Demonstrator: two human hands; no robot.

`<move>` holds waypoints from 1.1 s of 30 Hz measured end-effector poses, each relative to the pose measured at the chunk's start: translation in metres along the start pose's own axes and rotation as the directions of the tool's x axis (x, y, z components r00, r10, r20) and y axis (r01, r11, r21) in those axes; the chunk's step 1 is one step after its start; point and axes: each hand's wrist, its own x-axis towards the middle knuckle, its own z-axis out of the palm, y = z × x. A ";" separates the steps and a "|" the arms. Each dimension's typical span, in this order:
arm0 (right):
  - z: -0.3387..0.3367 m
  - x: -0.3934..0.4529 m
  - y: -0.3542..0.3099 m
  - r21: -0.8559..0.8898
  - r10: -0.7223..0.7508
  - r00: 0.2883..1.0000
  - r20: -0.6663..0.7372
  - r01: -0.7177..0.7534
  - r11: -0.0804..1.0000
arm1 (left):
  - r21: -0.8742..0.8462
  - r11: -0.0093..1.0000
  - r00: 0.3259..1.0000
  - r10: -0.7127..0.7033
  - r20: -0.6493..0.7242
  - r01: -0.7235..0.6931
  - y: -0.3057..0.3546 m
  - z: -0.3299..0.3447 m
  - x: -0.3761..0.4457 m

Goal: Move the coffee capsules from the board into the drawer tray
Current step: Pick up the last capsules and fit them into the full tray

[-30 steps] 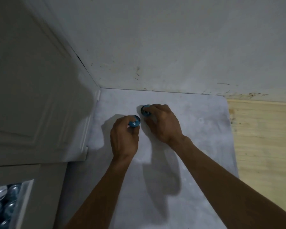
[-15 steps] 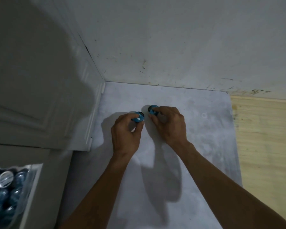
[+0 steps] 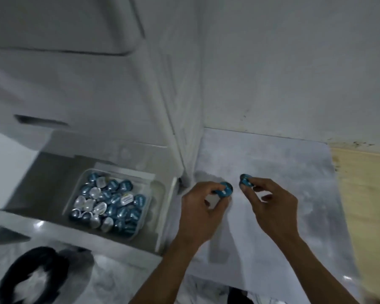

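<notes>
the drawer point(image 3: 53, 172) stands open left of the board point(image 3: 283, 172); inside it a tray point(image 3: 144, 218) holds many capsules point(image 3: 110, 202). both hands hover above the board.

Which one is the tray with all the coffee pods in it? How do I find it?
Look left of the grey board where the two hands hold blue pods, down into the open white drawer. The tray is the clear plastic tub in it. Nothing else there is heaped with shiny blue and silver capsules.
</notes>
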 end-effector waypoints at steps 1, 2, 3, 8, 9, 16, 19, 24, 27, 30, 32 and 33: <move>0.001 -0.011 -0.016 0.013 -0.001 1.000 -0.006 0.001 1.000 | 0.011 1.000 0.999 0.029 0.015 -0.029 0.002 -0.019 -0.010; 0.005 -0.022 -0.033 0.020 -0.004 1.000 -0.014 0.004 1.000 | 0.019 0.998 0.998 0.061 0.033 -0.062 0.003 -0.040 -0.019; 0.010 -0.033 -0.049 0.029 -0.004 1.000 -0.021 0.004 1.000 | 0.020 0.996 0.995 0.087 0.050 -0.088 0.003 -0.063 -0.028; 0.058 -0.096 -0.127 0.116 -0.023 1.000 0.011 0.022 0.993 | 0.065 0.993 0.995 0.103 -0.006 -0.103 -0.022 -0.186 -0.066; 0.069 -0.107 -0.139 0.121 -0.039 0.999 0.029 0.035 0.992 | 0.073 0.994 0.996 0.080 -0.034 -0.077 -0.031 -0.208 -0.071; 0.144 -0.133 -0.184 0.075 -0.043 0.993 0.113 0.035 0.997 | 0.186 0.981 0.996 -0.044 -0.080 0.058 -0.077 -0.294 -0.052; 0.171 -0.117 -0.188 0.006 -0.052 0.989 0.139 0.051 0.999 | 0.244 0.967 0.998 -0.064 -0.020 0.067 -0.093 -0.297 -0.021; 0.209 -0.085 -0.170 -0.106 -0.006 0.977 0.215 0.029 0.994 | 0.324 0.946 0.991 -0.034 0.129 -0.009 -0.110 -0.276 0.024; 0.227 -0.073 -0.157 -0.191 0.041 0.971 0.237 0.005 0.981 | 0.360 0.931 0.966 -0.035 0.255 -0.061 -0.130 -0.259 0.048; 0.237 -0.063 -0.148 -0.222 0.081 0.961 0.264 -0.022 0.975 | 0.387 0.918 0.932 -0.060 0.358 -0.090 -0.148 -0.243 0.066; 0.240 -0.058 -0.143 -0.219 0.079 0.961 0.265 -0.019 0.976 | 0.402 0.908 0.922 -0.053 0.384 -0.116 -0.155 -0.234 0.073; 0.241 -0.056 -0.140 -0.214 0.076 0.962 0.264 -0.019 0.977 | 0.409 0.904 0.918 -0.050 0.394 -0.126 -0.159 -0.231 0.077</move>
